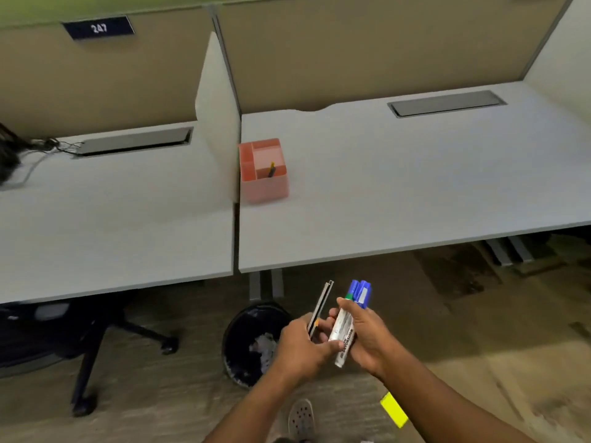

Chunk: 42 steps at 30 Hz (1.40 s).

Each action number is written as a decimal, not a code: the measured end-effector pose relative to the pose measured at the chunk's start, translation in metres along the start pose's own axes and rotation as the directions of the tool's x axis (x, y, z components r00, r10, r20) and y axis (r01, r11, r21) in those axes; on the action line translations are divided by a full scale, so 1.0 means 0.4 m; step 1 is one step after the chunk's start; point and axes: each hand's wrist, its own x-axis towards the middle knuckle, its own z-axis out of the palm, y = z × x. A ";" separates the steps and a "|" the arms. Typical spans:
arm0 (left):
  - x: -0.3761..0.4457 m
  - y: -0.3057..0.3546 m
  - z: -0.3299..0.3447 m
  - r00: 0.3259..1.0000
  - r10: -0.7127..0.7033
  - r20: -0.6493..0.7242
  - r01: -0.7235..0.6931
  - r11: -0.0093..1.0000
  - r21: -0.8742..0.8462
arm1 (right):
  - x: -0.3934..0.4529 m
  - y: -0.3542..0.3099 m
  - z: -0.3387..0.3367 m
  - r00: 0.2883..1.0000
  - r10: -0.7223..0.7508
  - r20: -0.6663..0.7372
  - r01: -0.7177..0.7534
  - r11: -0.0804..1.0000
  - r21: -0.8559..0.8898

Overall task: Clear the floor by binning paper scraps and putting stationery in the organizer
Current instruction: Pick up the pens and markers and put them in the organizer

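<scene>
Pens gathered, organizer waiting on the counter (399,193)

We see the pink organizer (263,174) holding one pencil (271,169), the bin (252,343) holding paper scraps; our right hand (367,340) grips white markers (347,327), our left hand (303,346) pinches a ruler (321,306).

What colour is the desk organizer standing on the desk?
Pink to salmon red; the organizer shows plainly in the head view, the only view.

A pink organizer (264,174) (a pen stands upright inside) sits on the pale grey desk (415,193) beside the divider, while a black bin (252,343) and yellow paper scrap (394,409) rest on the carpeted floor (160,410).
</scene>
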 end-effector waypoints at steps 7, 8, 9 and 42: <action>0.144 0.066 -0.155 0.996 -0.010 -0.092 0.013 1.000 0.027 | 0.065 -0.122 0.188 0.992 -0.125 -0.017 0.126 0.983 0.136; 0.160 0.075 -0.160 0.993 -0.051 -0.103 0.045 0.997 -0.058 | 0.076 -0.143 0.209 0.989 -0.147 -0.022 0.149 0.976 0.159; 0.179 0.082 -0.161 0.986 -0.129 -0.107 0.108 0.978 -0.180 | 0.090 -0.164 0.228 0.986 -0.165 -0.036 0.169 0.969 0.179; 1.036 0.360 -0.576 0.569 -0.372 -0.733 -0.191 0.808 -0.558 | 0.871 -0.662 0.769 0.919 -0.394 -0.005 0.330 0.777 -0.536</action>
